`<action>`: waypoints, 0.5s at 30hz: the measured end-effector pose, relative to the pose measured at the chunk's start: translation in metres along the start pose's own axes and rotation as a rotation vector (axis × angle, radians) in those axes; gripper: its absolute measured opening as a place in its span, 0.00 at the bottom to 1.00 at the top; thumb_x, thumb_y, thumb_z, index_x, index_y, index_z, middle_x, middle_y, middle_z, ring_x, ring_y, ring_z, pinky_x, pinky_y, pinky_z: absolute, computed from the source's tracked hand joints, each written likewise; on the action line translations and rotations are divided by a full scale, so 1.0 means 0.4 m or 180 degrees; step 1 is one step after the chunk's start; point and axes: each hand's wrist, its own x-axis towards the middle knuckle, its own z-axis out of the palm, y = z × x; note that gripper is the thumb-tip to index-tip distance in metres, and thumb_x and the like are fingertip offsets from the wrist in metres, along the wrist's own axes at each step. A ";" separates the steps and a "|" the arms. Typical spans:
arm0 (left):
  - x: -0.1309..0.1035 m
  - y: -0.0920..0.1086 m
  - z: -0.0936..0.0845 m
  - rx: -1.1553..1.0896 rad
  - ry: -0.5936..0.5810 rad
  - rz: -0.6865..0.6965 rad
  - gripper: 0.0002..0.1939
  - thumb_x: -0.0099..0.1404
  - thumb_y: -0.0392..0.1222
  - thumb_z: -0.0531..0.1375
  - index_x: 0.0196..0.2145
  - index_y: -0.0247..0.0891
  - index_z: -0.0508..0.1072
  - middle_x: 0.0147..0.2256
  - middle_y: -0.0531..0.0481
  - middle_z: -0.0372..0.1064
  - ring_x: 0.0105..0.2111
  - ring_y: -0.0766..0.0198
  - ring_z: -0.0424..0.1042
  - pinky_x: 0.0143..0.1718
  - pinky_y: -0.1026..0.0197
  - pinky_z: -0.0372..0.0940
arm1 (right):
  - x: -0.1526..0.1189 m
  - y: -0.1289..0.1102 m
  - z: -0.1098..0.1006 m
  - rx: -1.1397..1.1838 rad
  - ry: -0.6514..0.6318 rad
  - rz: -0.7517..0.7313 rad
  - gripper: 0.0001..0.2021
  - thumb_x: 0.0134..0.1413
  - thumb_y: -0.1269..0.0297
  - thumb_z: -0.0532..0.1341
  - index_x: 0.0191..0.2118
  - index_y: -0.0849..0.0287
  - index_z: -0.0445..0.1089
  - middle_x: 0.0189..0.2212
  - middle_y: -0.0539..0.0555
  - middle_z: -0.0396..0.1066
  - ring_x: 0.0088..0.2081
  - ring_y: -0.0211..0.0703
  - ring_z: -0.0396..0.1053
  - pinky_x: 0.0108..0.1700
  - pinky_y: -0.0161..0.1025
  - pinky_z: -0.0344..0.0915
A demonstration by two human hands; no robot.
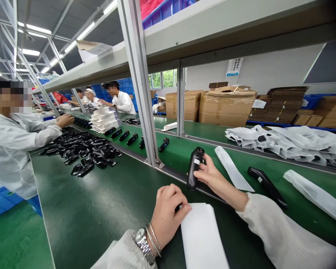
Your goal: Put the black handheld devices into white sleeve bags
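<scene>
My right hand (pixel 210 172) grips a black handheld device (pixel 192 175) with a small white label, holding it upright above the near edge of the green belt. My left hand (pixel 169 209) is closed, thumb and fingers pinched at the top left corner of a stack of white sleeves (pixel 203 235) on the table. To the right of my right hand, a white sleeve (pixel 233 168) lies on the belt. Beyond it rest another black device (pixel 267 186) and a second white sleeve (pixel 316 192).
A heap of black parts (pixel 92 151) covers the table at left, near a co-worker (pixel 11 138). White boxes (pixel 103 119) are stacked behind it. A metal post (pixel 140 82) rises ahead, under an overhead shelf (pixel 212 30). Wrapped white pouches (pixel 294 144) pile up at far right.
</scene>
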 end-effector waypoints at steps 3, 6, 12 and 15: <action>-0.003 -0.001 0.004 0.0010 0.0074 -0.0019 0.05 0.61 0.36 0.62 0.28 0.39 0.69 0.34 0.52 0.62 0.40 0.60 0.64 0.49 0.54 0.56 | -0.062 -0.019 -0.012 0.0679 -0.0057 -0.0103 0.50 0.43 0.63 0.70 0.63 0.40 0.35 0.39 0.48 0.66 0.34 0.42 0.72 0.39 0.45 0.71; -0.007 0.005 0.006 -0.0032 0.0090 0.0054 0.05 0.61 0.36 0.62 0.28 0.40 0.69 0.35 0.52 0.62 0.40 0.60 0.64 0.49 0.53 0.57 | -0.092 -0.013 -0.008 0.0716 -0.0072 -0.0170 0.50 0.45 0.65 0.71 0.64 0.38 0.35 0.44 0.50 0.64 0.36 0.40 0.71 0.42 0.44 0.70; -0.015 0.030 0.000 -0.0102 0.0143 0.0188 0.04 0.62 0.34 0.59 0.30 0.40 0.69 0.40 0.49 0.62 0.44 0.58 0.62 0.49 0.54 0.58 | -0.121 -0.002 0.028 0.0432 -0.0391 -0.0249 0.38 0.51 0.60 0.67 0.61 0.38 0.44 0.49 0.52 0.62 0.39 0.41 0.70 0.41 0.41 0.68; -0.018 0.041 -0.005 -0.0149 0.0418 0.0139 0.05 0.66 0.36 0.55 0.31 0.40 0.68 0.41 0.48 0.62 0.45 0.57 0.62 0.48 0.54 0.59 | -0.144 -0.014 0.048 -0.0059 -0.0750 -0.0262 0.17 0.61 0.51 0.57 0.52 0.49 0.64 0.48 0.55 0.63 0.46 0.46 0.66 0.45 0.41 0.66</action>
